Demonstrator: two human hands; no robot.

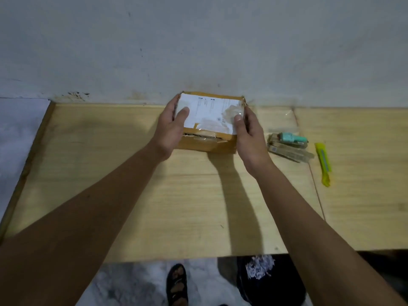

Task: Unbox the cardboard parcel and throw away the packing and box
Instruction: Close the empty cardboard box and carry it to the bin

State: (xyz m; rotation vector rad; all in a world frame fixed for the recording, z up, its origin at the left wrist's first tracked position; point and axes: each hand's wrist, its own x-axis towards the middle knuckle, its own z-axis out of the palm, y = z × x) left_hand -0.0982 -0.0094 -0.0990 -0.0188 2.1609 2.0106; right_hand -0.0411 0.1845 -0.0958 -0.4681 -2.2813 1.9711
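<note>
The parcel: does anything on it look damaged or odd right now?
Yes. The cardboard parcel, gripped by left hand and right hand, has a ragged torn seam along its near top edge, and crumpled clear tape over the label's right end.

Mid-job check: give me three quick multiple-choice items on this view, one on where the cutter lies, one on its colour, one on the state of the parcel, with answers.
1. Where does the utility knife lie?
A. On top of the parcel
B. On the table, right of the parcel
C. On the floor

2. What colour is the knife?
A. Red
B. Black
C. Yellow-green

3. How is the parcel held?
A. Between both hands
B. By one hand only
C. By neither hand

Answers: 1 B, the utility knife lies on the table beyond the packaged items. 2 C, its body is yellow-green. 3 A, the left hand and right hand clasp the parcel from either side.
</note>
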